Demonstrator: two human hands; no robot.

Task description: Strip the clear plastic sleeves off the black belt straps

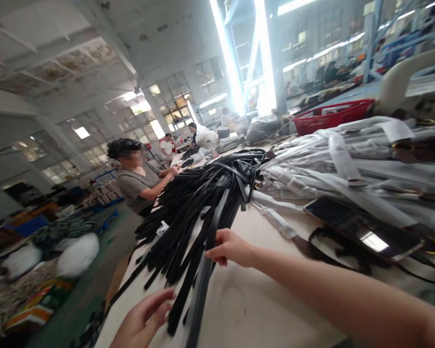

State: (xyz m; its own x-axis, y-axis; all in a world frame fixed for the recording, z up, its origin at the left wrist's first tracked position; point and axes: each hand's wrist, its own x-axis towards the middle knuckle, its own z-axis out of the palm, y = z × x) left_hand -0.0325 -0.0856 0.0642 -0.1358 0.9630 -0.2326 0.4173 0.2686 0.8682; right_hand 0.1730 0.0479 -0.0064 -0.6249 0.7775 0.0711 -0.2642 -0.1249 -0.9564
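The right hand point(229, 247) is pinching one black strap point(206, 270) near the front of a big pile of straps point(199, 198) on the table point(246, 299). The left hand point(145, 316) is lying open and flat, its fingers touching the strap ends by the table edge. Only this one strap is being pulled away; the pile is looking full, so most of the sorting looks left to do. White wrapped bundles point(348, 159) are lying to the right, with a phone point(362, 227) beside them. A co-worker point(137, 176) is sitting at the far side, hands on the table
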